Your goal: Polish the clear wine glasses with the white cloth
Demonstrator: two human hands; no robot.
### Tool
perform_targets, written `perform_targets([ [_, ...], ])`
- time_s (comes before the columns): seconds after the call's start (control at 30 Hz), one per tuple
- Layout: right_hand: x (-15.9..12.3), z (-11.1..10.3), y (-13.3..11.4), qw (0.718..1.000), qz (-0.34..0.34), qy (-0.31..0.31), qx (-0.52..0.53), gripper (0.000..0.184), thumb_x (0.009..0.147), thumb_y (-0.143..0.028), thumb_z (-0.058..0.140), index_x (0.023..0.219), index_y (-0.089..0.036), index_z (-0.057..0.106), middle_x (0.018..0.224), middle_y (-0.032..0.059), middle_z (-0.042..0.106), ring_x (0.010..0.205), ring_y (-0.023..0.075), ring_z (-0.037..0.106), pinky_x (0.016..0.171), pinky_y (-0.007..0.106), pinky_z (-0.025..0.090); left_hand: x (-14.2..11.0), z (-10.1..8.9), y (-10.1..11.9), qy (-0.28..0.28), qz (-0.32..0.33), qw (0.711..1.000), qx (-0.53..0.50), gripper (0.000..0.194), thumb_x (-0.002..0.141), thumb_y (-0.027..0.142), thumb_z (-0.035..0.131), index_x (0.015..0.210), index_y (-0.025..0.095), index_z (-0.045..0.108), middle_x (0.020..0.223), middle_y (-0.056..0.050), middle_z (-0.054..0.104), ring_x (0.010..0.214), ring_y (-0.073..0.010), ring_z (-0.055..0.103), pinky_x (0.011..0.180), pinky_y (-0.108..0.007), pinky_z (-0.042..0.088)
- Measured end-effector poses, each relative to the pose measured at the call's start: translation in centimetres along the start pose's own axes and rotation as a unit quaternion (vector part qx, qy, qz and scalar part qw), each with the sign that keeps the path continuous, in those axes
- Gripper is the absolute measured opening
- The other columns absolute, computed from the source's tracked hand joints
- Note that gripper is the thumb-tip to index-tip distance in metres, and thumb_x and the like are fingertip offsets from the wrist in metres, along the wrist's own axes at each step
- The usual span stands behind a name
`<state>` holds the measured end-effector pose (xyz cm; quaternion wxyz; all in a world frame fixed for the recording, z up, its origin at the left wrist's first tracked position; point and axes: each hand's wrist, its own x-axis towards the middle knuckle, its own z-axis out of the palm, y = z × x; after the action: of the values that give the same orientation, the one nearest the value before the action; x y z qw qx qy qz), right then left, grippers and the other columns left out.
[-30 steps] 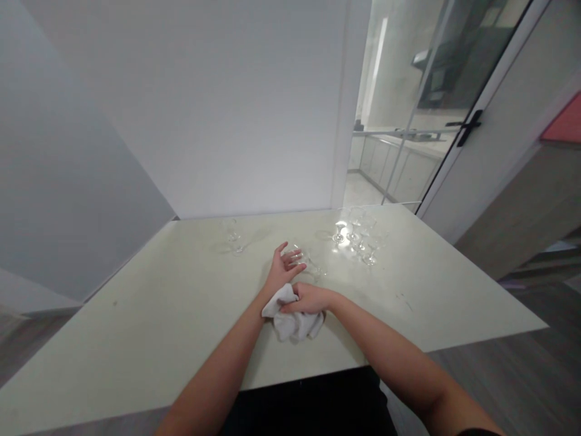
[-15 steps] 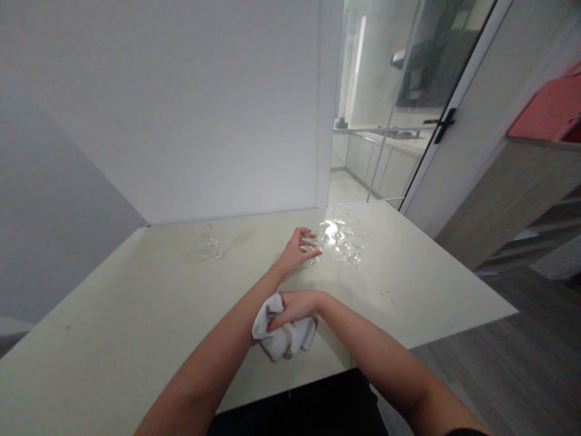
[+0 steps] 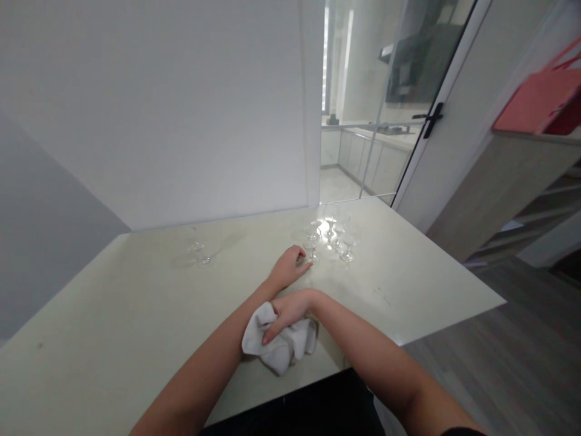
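Observation:
My left hand [image 3: 288, 267] is just in front of a clear stemmed glass [image 3: 312, 258], its fingers loosely curled and the thumb pointing toward the foot. A gap shows between thumb and fingers, with nothing seen between them. Several more clear stemmed glasses [image 3: 347, 255] stand close together behind and to the right. My right hand [image 3: 293, 309] grips a crumpled white cloth [image 3: 281, 348] nearer my body, beside my left forearm. Part of that hand's fingers are hidden by the cloth.
Two clear stemmed glasses [image 3: 205, 259] stand at the left rear of the pale table [image 3: 190, 315]. A white wall [image 3: 204, 121] borders its back edge. Beyond the right rear corner is a glass door with a black handle [image 3: 433, 120]; a pink bag [image 3: 538, 100] sits on a cabinet.
My left hand has drawn back from the near stemmed glass, its fingers curling in, and the glass now stands free. My right hand still grips the cloth. The view has turned slightly right.

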<state>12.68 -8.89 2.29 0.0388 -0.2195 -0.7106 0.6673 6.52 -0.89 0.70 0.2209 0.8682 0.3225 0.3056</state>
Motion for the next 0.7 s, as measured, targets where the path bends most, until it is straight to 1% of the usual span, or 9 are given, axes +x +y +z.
perform_targets([
  [0.03, -0.1, 0.0, -0.1, 1.000, -0.002, -0.011, 0.003, 0.045, 0.067, -0.038, 0.084, 0.103, -0.017, 0.069, 0.105, -0.0007, 0.072, 0.099, 0.0158, 0.065, 0.092, 0.021, 0.048, -0.3, 0.0, 0.1, -0.016, 0.035, 0.999, 0.016, 0.023, 0.085, 0.037, 0.063, 0.100, 0.020, 0.061, 0.104, -0.008, 0.063, 0.101, -0.0235, 0.060, 0.094, -0.042, 0.048],
  [0.1, -0.3, 0.0, -0.3, 1.000, 0.000, -0.012, 0.000, 0.039, 0.068, -0.037, 0.084, 0.099, -0.018, 0.071, 0.102, -0.0025, 0.073, 0.098, 0.0155, 0.065, 0.092, 0.020, 0.047, -0.5, 0.0, 0.5, -0.056, 0.098, 0.993, 0.037, 0.026, 0.088, 0.040, 0.059, 0.105, 0.022, 0.064, 0.114, -0.010, 0.063, 0.109, -0.0251, 0.059, 0.100, -0.042, 0.046],
  [0.17, -0.6, 0.1, -0.6, 1.000, 0.012, 0.009, -0.011, 0.032, 0.070, -0.035, 0.083, 0.095, -0.020, 0.072, 0.099, -0.0039, 0.074, 0.098, 0.0162, 0.065, 0.091, 0.020, 0.047, -0.4, 0.1, 0.8, -0.090, 0.128, 0.987, 0.048, 0.034, 0.088, 0.044, 0.060, 0.115, 0.025, 0.065, 0.126, -0.011, 0.061, 0.119, -0.0278, 0.056, 0.105, -0.045, 0.043],
  [0.23, -0.9, 0.1, -0.9, 0.999, 0.023, 0.034, -0.016, 0.030, 0.069, -0.034, 0.084, 0.094, -0.021, 0.072, 0.099, -0.0049, 0.074, 0.101, 0.0176, 0.065, 0.092, 0.021, 0.047, -0.1, 0.4, 0.9, -0.109, 0.132, 0.984, 0.041, 0.044, 0.086, 0.049, 0.063, 0.123, 0.026, 0.064, 0.135, -0.011, 0.057, 0.127, -0.0305, 0.051, 0.110, -0.048, 0.038],
  [0.33, -1.1, 0.0, -0.9, 0.999, 0.018, 0.041, -0.007, 0.033, 0.068, -0.032, 0.085, 0.097, -0.023, 0.072, 0.102, -0.0058, 0.073, 0.106, 0.0186, 0.064, 0.094, 0.021, 0.046, 0.7, 0.6, 0.8, -0.112, 0.123, 0.986, 0.008, 0.055, 0.082, 0.054, 0.066, 0.129, 0.026, 0.062, 0.144, -0.012, 0.051, 0.133, -0.0330, 0.046, 0.113, -0.051, 0.034],
  [0.47, -0.9, -0.2, -0.5, 0.999, -0.016, 0.034, 0.003, 0.032, 0.068, -0.034, 0.085, 0.094, -0.022, 0.073, 0.096, -0.0046, 0.073, 0.102, 0.0194, 0.065, 0.092, 0.023, 0.049, 1.5, 0.9, 0.6, -0.110, 0.118, 0.987, 0.022, 0.056, 0.082, 0.057, 0.065, 0.129, 0.026, 0.064, 0.140, -0.014, 0.052, 0.129, -0.0337, 0.048, 0.111, -0.051, 0.035],
  [0.53, -0.8, -0.3, -0.4, 0.999, -0.024, 0.038, -0.010, 0.036, 0.066, -0.037, 0.086, 0.095, -0.021, 0.073, 0.098, -0.0043, 0.073, 0.104, 0.0199, 0.064, 0.095, 0.024, 0.048, 1.6, 1.0, 0.5, -0.116, 0.119, 0.985, 0.040, 0.058, 0.083, 0.058, 0.063, 0.132, 0.027, 0.062, 0.136, -0.014, 0.054, 0.127, -0.0338, 0.049, 0.110, -0.052, 0.035],
  [0.63, -0.8, -0.4, -0.3, 0.999, 0.000, 0.034, -0.028, 0.046, 0.067, -0.045, 0.084, 0.103, -0.020, 0.071, 0.110, -0.0020, 0.071, 0.111, 0.0194, 0.062, 0.101, 0.025, 0.044, 1.7, 1.2, 0.4, -0.118, 0.111, 0.986, 0.047, 0.061, 0.083, 0.059, 0.062, 0.135, 0.027, 0.058, 0.141, -0.014, 0.052, 0.133, -0.0344, 0.045, 0.112, -0.053, 0.032],
  [0.7, -0.8, -0.4, -0.4, 0.999, 0.015, 0.029, -0.020, 0.049, 0.066, -0.047, 0.084, 0.105, -0.019, 0.070, 0.114, -0.0002, 0.070, 0.111, 0.0193, 0.061, 0.101, 0.025, 0.044, 1.6, 1.3, 0.4, -0.116, 0.096, 0.988, 0.035, 0.063, 0.082, 0.060, 0.063, 0.135, 0.026, 0.057, 0.147, -0.014, 0.049, 0.138, -0.0348, 0.041, 0.114, -0.053, 0.029],
])
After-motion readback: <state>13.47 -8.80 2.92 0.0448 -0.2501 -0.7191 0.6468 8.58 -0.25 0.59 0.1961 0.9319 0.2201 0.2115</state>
